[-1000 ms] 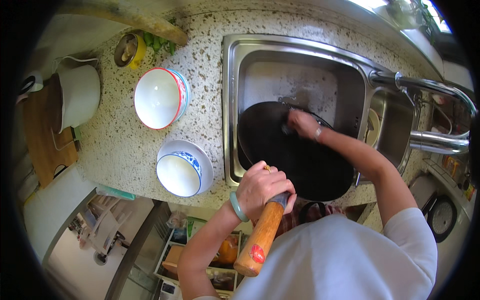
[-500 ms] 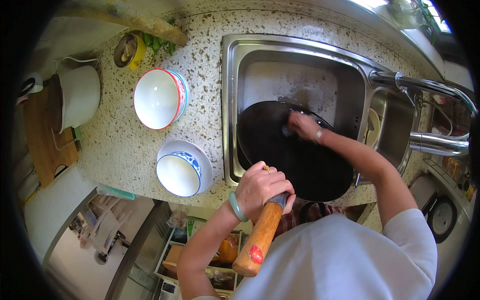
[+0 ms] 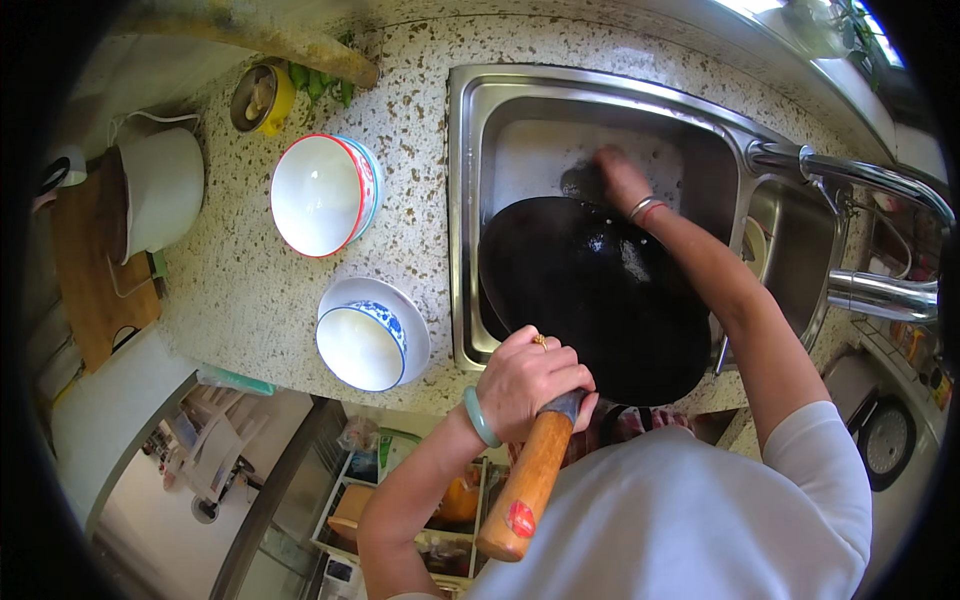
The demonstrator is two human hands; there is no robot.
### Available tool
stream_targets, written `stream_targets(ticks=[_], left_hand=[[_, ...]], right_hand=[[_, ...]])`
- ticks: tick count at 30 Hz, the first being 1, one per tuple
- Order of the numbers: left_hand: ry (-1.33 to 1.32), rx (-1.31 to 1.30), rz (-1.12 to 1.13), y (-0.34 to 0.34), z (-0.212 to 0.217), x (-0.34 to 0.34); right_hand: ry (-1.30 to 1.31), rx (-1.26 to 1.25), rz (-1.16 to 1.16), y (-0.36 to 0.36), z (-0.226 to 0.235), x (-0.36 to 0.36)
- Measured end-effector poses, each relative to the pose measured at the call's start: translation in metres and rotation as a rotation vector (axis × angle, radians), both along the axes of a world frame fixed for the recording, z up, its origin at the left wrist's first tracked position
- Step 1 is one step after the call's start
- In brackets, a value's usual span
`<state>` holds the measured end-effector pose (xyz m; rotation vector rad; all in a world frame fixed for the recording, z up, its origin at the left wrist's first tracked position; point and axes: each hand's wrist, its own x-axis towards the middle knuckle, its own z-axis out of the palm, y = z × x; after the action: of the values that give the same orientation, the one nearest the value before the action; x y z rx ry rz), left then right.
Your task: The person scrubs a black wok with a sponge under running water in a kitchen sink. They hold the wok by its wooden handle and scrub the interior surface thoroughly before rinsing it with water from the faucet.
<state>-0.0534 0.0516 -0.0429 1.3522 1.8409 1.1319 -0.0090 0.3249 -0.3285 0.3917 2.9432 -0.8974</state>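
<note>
My left hand [image 3: 535, 385] is wrapped round the neck of a wooden handle [image 3: 528, 485], which belongs to a large black wok [image 3: 600, 300]. The wok rests tilted over the near part of the steel sink [image 3: 463, 230], its inside wet and shiny. Past the wok's far rim, my right hand [image 3: 622, 180] reaches down into the sink basin, its fingers curled and somewhat blurred. A dark grey patch shows beside those fingers; whether it is a scrubber or part of the sink floor, I cannot make out.
Left of the sink stand stacked bowls [image 3: 316, 195] and a blue-patterned bowl [image 3: 360, 348] on a white one. A yellow cup [image 3: 281, 100], green peppers [image 3: 318, 84] and a white pot [image 3: 165, 190] are farther left. A chrome faucet [image 3: 880, 293] juts over the small right basin.
My right hand has moved away from the wok's inside to the basin beyond its far rim. The left hand keeps its hold on the handle, and the wok has shifted only slightly.
</note>
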Motion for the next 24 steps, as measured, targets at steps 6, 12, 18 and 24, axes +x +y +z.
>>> stream_targets(ticks=[6, 12, 18, 24], left_hand=[[-0.002, 0.002, 0.021, -0.003, 0.001, 0.006], [0.018, -0.007, 0.004, -0.003, 0.001, 0.008], [0.032, 0.003, 0.006, -0.005, -0.001, 0.008], [0.069, -0.006, -0.011, 0.001, 0.004, 0.01]], right_hand=[[-0.318, 0.363, 0.314, 0.028, 0.002, 0.04], [-0.168, -0.24, 0.218, 0.0, 0.083, 0.066], [-0.329, -0.129, 0.488, -0.026, 0.117, 0.129], [-0.085, -0.04, 0.256, -0.039, 0.047, 0.057]])
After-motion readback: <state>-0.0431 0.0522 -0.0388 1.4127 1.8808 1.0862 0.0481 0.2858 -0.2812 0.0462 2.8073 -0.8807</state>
